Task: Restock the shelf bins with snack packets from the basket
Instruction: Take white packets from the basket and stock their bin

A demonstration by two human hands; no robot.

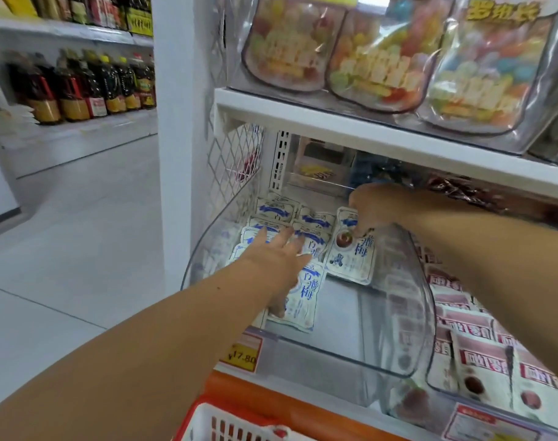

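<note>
A clear plastic shelf bin [408, 316] holds several white snack packets with blue print [277, 211]. My left hand [277, 259] lies flat with straight fingers on the packets at the bin's left side. My right hand [373, 208] reaches in from the right and pinches the top of one white-and-blue packet [354, 259] lying near the bin's middle. Only a corner of the orange basket [226, 421], with its white mesh, shows at the bottom edge.
A neighbouring bin [481, 370] on the right holds white-and-red packets. A yellow price tag [241, 353] reads 17.80. The shelf above [335, 122] carries bags of coloured candy [379, 55]. Dark bottles [80, 84] line a far shelf at left, beyond open tiled floor.
</note>
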